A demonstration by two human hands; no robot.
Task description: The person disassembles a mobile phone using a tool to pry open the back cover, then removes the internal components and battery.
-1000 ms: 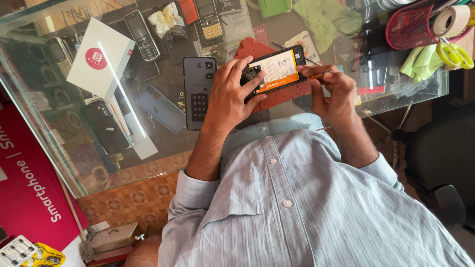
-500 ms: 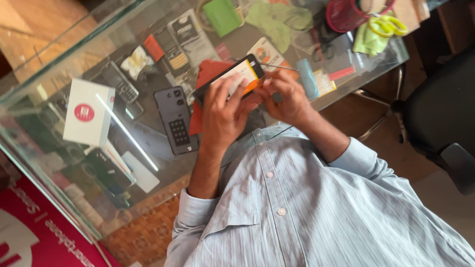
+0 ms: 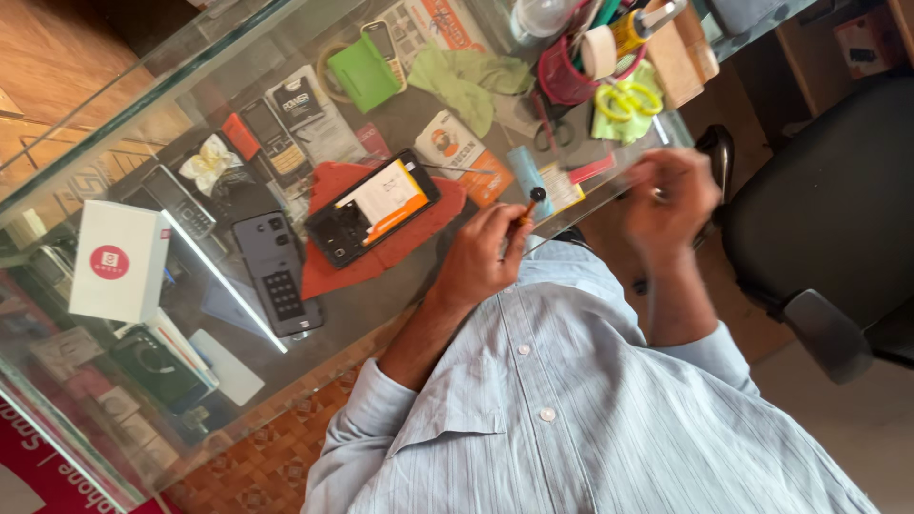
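Observation:
A smartphone [image 3: 371, 209] with its back off lies on a red mat [image 3: 328, 266] on the glass counter [image 3: 400, 305]; nobody is holding it. My left hand [image 3: 481, 262] hovers at the mat's right edge, shut on a small orange screwdriver [image 3: 529, 204] with a black cap. Further right, my right hand [image 3: 666, 205] is lifted past the counter's edge. It is blurred, its fingers are curled together, and I cannot tell whether it holds anything.
On the counter are a dark keypad phone [image 3: 276, 271], a white box [image 3: 119, 262], a green cloth [image 3: 466, 81], a red pen cup [image 3: 566, 76], a tape roll [image 3: 600, 52] and yellow scissors [image 3: 624, 100]. A black chair [image 3: 838, 209] stands at the right.
Both hands let go of the phone, which now rests on the red mat. The right hand has swung away to the right. The view has tilted.

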